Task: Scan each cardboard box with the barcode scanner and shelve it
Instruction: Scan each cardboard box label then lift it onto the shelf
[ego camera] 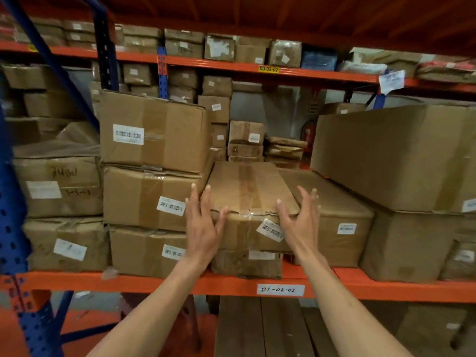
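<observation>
While the taped cardboard box (251,202) sits on the orange shelf (231,283), the left hand (202,222) and right hand (298,217) press its front corners, fingers spread wide.

Racking consists of orange horizontal beams (231,283) and blue perforated uprights (13,240). A white handwritten location tag (280,290) reading "01-02-02" is fixed to the front of the lower beam. A yellow location tag (268,69) reading "00-03-02" is fixed to the upper beam. A loose white paper sheet (391,81) hangs from the upper beam towards the right. A red fire extinguisher (309,135) stands against the grey wall behind the racking. Blue wrapped bundles (319,59) lie on the upper level. Dark wooden planks (260,328) sit below the lower beam.
</observation>
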